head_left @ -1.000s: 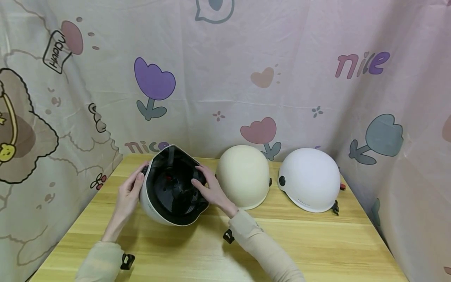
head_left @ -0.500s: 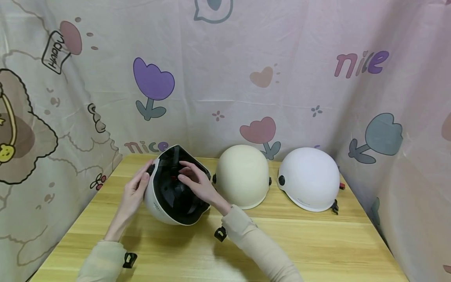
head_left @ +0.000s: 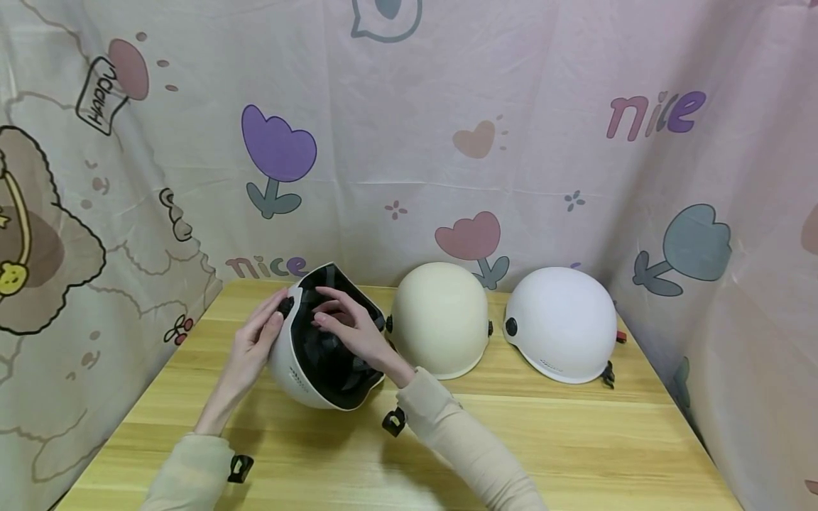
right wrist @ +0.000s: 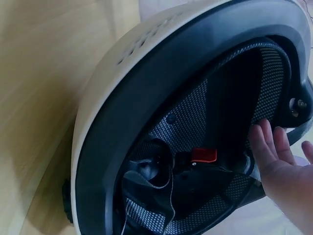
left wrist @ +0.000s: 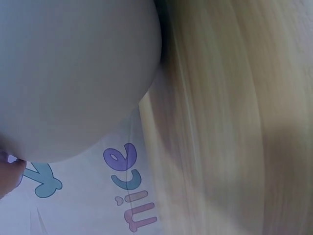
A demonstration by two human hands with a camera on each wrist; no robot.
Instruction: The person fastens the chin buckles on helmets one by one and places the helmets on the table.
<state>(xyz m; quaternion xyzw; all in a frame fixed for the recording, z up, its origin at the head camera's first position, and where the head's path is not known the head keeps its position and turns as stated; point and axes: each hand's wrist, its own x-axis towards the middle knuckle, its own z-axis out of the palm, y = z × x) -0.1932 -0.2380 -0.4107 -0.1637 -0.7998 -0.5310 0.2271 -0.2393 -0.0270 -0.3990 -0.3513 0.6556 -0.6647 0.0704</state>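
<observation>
In the head view a white helmet [head_left: 294, 372] lies tipped on its side at the left of the table, its black interior facing the person. My left hand [head_left: 252, 344] grips its left rim beside a black knob [head_left: 285, 306]. Over the opening is my right hand [head_left: 358, 333], fingers gently bent. Seen from the right wrist, those fingers [right wrist: 276, 144] reach the mesh lining and a strap at the inner edge. A red buckle tab [right wrist: 204, 155] and loose black straps [right wrist: 146, 174] show inside. The pale shell [left wrist: 73, 73] fills much of the left wrist view.
To the right, a cream helmet [head_left: 439, 319] stands close beside the held one. Farther right is another white helmet [head_left: 562, 326] with a black clip [head_left: 608, 376] at its edge. A printed cloth [head_left: 383, 142] hangs behind the wooden table [head_left: 575, 447].
The helmet has shifted slightly right and turned a little, with the left hand following. My right hand has left the right rim and moved left, over the interior.
</observation>
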